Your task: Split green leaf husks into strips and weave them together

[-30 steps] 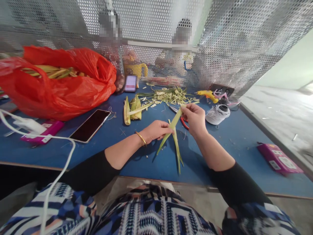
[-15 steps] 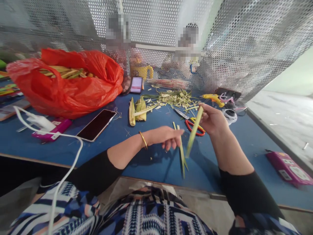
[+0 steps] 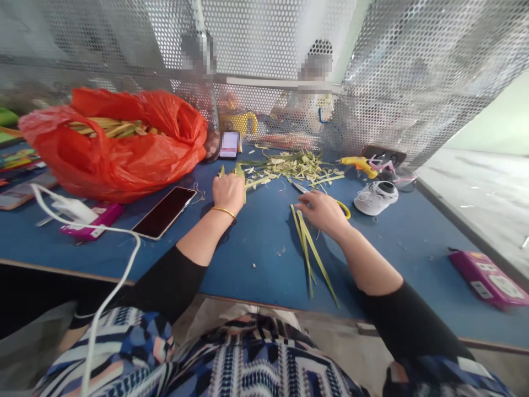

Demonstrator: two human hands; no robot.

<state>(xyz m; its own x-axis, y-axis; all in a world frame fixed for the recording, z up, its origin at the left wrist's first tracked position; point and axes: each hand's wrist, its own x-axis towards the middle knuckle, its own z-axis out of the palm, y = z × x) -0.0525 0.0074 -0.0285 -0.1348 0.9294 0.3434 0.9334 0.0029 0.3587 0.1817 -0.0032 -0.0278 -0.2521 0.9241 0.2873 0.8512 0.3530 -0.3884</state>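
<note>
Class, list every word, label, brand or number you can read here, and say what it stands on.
No text can be read with certainty.
Right-hand purple pack: pale printed marks, too blurred.
Left-hand purple pack: pale marks, too small.
Lit phone: screen blurred.

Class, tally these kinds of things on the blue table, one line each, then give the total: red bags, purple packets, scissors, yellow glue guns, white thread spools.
Red bag: 1
Purple packets: 2
Scissors, partly under the right hand: 1 pair
Yellow glue gun: 1
White thread spool: 1
Total: 6
</note>
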